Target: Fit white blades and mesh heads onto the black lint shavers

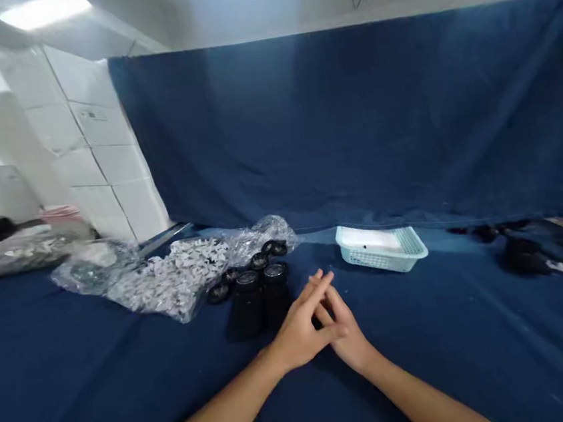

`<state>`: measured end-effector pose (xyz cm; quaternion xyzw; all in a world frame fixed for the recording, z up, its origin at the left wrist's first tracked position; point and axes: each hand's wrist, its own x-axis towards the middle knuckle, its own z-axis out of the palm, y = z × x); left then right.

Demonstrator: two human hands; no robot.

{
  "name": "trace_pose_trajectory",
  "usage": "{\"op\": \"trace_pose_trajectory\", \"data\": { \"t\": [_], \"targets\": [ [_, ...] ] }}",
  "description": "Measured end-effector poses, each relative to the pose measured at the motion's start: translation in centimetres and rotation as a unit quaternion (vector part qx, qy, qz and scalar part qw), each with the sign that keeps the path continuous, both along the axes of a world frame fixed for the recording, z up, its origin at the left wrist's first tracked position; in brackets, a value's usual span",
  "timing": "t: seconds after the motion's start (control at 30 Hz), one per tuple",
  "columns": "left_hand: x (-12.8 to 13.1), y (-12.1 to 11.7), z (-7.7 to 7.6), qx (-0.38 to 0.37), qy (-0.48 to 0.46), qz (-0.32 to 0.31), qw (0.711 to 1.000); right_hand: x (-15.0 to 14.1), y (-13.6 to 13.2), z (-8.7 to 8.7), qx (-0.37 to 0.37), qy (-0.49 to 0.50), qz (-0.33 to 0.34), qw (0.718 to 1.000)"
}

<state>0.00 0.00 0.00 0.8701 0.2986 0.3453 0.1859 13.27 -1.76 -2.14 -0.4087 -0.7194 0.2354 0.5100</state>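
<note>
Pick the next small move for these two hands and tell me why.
I'd probably part them first, easing the left hand off the right hand. Their fingers cross and touch, with no item visible between them, so neither looks ready to take anything. The pair of black items with silvery round ends lies close beside the left hand, making it the likelier one to reach.

On the blue cloth-covered table (77, 373), a clear plastic bag of small white pieces (168, 283) lies left of two black round-topped objects (250, 305). Over to their right sits a pale-blue oblong plastic basket (377, 259).
</note>
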Motion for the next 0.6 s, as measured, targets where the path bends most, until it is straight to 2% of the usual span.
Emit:
{"op": "trace_pose_trajectory", "data": {
  "t": [0.1, 0.2, 0.23, 0.3, 0.37, 0.5, 0.6],
  "targets": [
    [-1.3, 0.1, 1.3, 0.095, -0.022, 0.053, 0.994, -0.5, -0.6, -0.5, 0.002, -0.006, 0.011, 1.0],
    [-3.3, 1.7, 2.3, 0.175, -0.053, 0.181, 0.966, -0.7, -1.0, -0.8, -0.002, -0.075, -0.013, 0.997],
    [-4.2, 2.6, 2.6, 0.181, -0.057, 0.232, 0.954, -0.7, -1.1, -0.8, 0.001, -0.111, -0.024, 0.993],
    [-6.0, 4.4, 2.7, 0.141, -0.056, 0.331, 0.931, -0.8, -1.4, -0.5, 0.02, -0.189, -0.029, 0.981],
    [-7.6, 6.0, 2.6, 0.045, -0.062, 0.375, 0.924, -0.9, -1.7, -0.1, 0.04, -0.26, -0.004, 0.965],
    [-9.2, 7.6, 1.8, -0.065, -0.068, 0.348, 0.933, -1.1, -2.1, 0.5, 0.012, -0.347, 0.073, 0.935],
    [-9.4, 7.9, 1.3, -0.121, -0.098, 0.323, 0.934, -1.1, -2.2, 0.6, -0.006, -0.357, 0.083, 0.93]
  ]
}}
